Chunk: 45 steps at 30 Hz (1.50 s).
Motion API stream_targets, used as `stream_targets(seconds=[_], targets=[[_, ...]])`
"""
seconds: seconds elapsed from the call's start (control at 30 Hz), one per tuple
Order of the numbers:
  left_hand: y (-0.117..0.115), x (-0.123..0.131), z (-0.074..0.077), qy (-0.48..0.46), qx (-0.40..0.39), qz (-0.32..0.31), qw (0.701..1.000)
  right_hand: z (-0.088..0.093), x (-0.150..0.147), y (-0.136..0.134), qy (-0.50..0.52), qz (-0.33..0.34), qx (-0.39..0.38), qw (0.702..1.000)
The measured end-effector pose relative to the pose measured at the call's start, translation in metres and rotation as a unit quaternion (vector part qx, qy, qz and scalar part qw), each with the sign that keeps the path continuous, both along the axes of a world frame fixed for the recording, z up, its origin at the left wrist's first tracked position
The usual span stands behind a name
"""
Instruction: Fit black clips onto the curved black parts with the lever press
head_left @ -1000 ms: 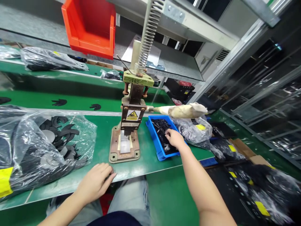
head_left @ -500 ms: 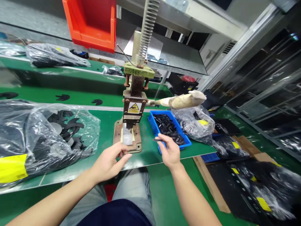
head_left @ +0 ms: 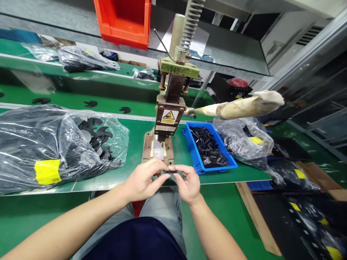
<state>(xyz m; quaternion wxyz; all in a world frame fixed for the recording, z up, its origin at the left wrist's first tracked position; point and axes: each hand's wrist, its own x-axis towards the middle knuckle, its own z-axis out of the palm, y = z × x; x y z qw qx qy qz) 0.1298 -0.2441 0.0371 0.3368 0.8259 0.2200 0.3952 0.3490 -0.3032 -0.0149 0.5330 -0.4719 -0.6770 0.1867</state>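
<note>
My left hand [head_left: 145, 179] and my right hand [head_left: 187, 182] meet in front of me at the near edge of the green bench. Together they pinch a small black part [head_left: 170, 171] between their fingertips. Just behind them stands a hand press [head_left: 167, 119] with a yellow warning label, its base plate [head_left: 148, 146] on the bench. The press lever, a cloth-wrapped handle [head_left: 248, 104], sticks out to the right. A blue tray [head_left: 195, 159] of small black parts sits right of the press.
A big clear bag of black curved parts [head_left: 54, 144] lies at the left. Another bag [head_left: 244, 141] lies right of the tray. A red bin [head_left: 123, 21] hangs on the shelf above. Dark bags and cardboard [head_left: 311, 202] fill the floor at right.
My right hand left the blue tray with a small black part and came to the middle. My left hand rose off the bench edge to meet it. The view shifted left.
</note>
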Motion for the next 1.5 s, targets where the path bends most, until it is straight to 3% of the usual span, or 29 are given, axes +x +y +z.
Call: stream_targets(seconds=[0.1,0.17,0.3,0.37,0.43,0.57,0.67,0.77,0.83,0.93,1.07,1.23,1.33,1.5], targets=[[0.001,0.002,0.0,0.003,-0.034,-0.004,0.999,0.004,0.002,0.003,-0.024,0.012,0.02,0.999],[0.002,0.004,-0.002,0.008,-0.115,-0.004,0.993,0.009,0.003,0.007,-0.046,0.036,0.039,0.998],[0.007,0.009,-0.013,-0.01,-0.355,-0.06,0.933,0.019,0.002,0.016,-0.127,0.093,0.066,0.985],[0.014,0.009,-0.021,-0.032,-0.407,-0.09,0.908,0.022,0.004,0.02,-0.172,0.104,0.057,0.978],[0.027,0.006,-0.03,-0.058,-0.415,-0.08,0.905,0.028,0.011,0.025,-0.197,0.086,0.038,0.976],[0.067,-0.006,-0.052,-0.086,-0.36,0.038,0.928,0.061,0.04,0.043,-0.132,-0.042,0.034,0.99],[0.099,-0.012,-0.065,-0.037,-0.276,0.137,0.951,0.117,0.056,0.063,0.019,-0.084,0.11,0.99],[0.12,-0.01,-0.068,0.073,-0.148,0.17,0.972,0.182,0.052,0.079,0.105,-0.011,0.216,0.971],[0.128,-0.006,-0.064,0.135,-0.067,0.153,0.977,0.216,0.041,0.086,0.105,0.034,0.223,0.968],[0.131,-0.001,-0.055,0.182,0.01,0.114,0.977,0.239,0.027,0.092,0.059,0.107,0.197,0.973],[0.129,0.003,-0.05,0.176,0.028,0.084,0.98,0.233,0.016,0.09,0.061,0.094,0.187,0.976],[0.126,0.005,-0.052,0.167,-0.051,0.131,0.976,0.208,0.007,0.068,0.072,0.064,0.219,0.971],[0.127,0.005,-0.053,0.156,-0.099,0.135,0.973,0.184,0.009,0.053,0.03,0.051,0.231,0.971],[0.128,0.005,-0.054,0.142,-0.096,0.125,0.977,0.128,0.018,0.038,-0.037,0.039,0.249,0.967]])
